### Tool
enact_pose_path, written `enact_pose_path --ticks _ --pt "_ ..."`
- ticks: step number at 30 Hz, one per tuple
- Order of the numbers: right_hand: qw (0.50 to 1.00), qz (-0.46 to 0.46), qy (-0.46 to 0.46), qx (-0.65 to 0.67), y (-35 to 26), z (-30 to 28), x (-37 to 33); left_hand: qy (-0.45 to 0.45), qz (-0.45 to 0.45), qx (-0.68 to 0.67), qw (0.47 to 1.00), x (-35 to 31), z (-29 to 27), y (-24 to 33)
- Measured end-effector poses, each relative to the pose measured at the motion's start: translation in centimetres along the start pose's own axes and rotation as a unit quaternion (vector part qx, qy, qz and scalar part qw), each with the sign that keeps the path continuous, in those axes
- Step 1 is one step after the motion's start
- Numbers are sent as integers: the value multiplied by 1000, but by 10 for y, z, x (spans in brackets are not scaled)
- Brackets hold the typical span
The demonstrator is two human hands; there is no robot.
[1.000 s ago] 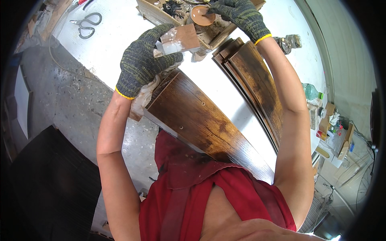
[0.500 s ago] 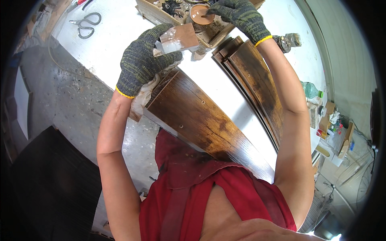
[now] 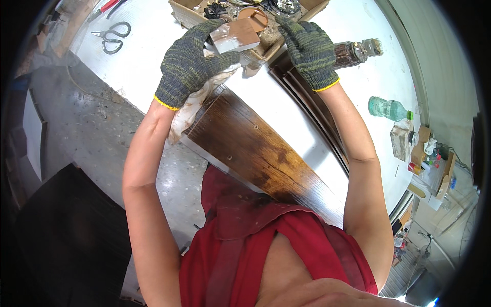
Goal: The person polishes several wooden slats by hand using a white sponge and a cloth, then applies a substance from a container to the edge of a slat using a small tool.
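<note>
My left hand [image 3: 186, 66], in a dark green knitted glove, grips a small brown-and-white block [image 3: 235, 37] between thumb and fingers. A crumpled pale cloth [image 3: 186, 120] hangs under that hand, beside the end of a dark wood-grain board [image 3: 266, 151] with small holes. My right hand [image 3: 311, 53], gloved alike, is above the right corner of a cardboard box [image 3: 273, 51]. Its fingers are drawn together, and what they hold, if anything, is hidden. Inside the box, behind the block, stands a round container of tan-brown paste [image 3: 254, 19].
More dark boards [image 3: 307, 110] lie stacked beneath my right forearm. A dark bottle [image 3: 350, 54] lies beside my right hand; a green plastic bottle [image 3: 388, 109] and a metal can [image 3: 403, 141] are at the right. Scissors [image 3: 111, 37] rest on the white table's [image 3: 92, 56] far left.
My right hand has left the paste container and moved right and nearer, to the box's corner. My left hand has shifted slightly right and farther, tilting the block so its white side shows more.
</note>
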State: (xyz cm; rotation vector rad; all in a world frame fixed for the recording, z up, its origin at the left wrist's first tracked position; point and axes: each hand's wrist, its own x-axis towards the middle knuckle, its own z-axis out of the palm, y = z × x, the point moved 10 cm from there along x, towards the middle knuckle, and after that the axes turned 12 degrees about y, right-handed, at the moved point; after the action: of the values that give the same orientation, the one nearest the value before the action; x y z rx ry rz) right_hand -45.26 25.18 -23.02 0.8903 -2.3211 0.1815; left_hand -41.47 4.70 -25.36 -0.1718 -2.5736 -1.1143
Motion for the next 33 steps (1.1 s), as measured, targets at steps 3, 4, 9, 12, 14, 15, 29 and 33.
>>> enact_pose_path --ticks 3,4,9,12,14,15,29,33 --pt "999 26 -37 7 -4 -5 0 0 -1 12 1000 4 3 1" --pt "999 18 -40 15 -4 -3 -3 0 2 21 1000 6 4 2" --pt "998 33 -5 50 -3 -9 -8 25 -3 -1 1000 8 6 -2" --pt "998 25 -18 48 -4 -7 -11 16 -16 0 1000 9 11 -1" --pt "997 32 11 70 -2 -11 -13 32 -1 -7 999 8 16 -8" --pt "996 57 22 70 -1 -18 -11 37 -2 0 999 9 17 -9" --pt "761 419 64 491 49 9 -40 54 5 39 998 17 10 -1" --pt "924 255 51 282 20 -20 -24 59 8 7 998 16 11 1"
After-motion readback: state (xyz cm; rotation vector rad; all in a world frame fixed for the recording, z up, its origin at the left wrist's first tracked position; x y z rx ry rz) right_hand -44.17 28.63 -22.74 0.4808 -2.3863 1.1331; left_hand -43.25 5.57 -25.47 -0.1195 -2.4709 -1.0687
